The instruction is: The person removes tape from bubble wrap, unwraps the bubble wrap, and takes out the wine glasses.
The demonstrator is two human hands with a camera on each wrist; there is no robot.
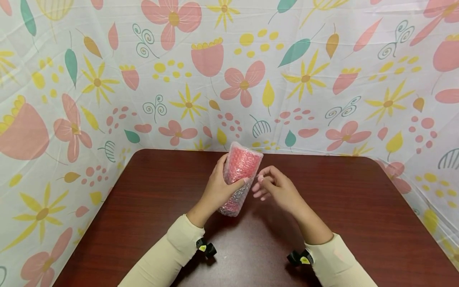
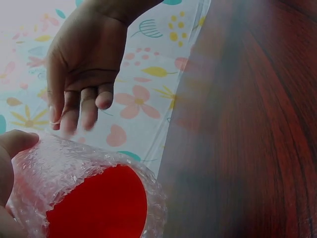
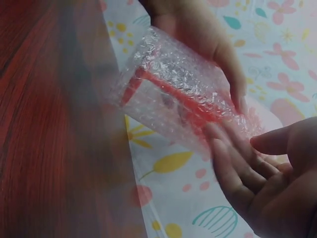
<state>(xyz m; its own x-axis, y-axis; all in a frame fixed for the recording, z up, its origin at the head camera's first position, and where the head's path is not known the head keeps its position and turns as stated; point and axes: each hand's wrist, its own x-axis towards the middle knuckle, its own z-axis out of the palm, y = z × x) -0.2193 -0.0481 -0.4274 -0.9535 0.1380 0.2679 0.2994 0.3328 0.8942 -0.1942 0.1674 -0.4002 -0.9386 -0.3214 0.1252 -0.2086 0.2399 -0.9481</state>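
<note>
My left hand grips a red object in bubble wrap, its thumb across the front and the package held tilted over the table. In the left wrist view, the round red end shows through the open end of the bubble wrap. Close by on the right is my right hand, thumb and index fingertips together at a thin clear strip; the other fingers are loosely extended. In the right wrist view these fingers overlap the wrapped side.
A dark reddish-brown wooden table lies beneath both hands. Behind it and along its sides hangs a white cloth printed with flowers and leaves. A black strap with a small device sits at each wrist.
</note>
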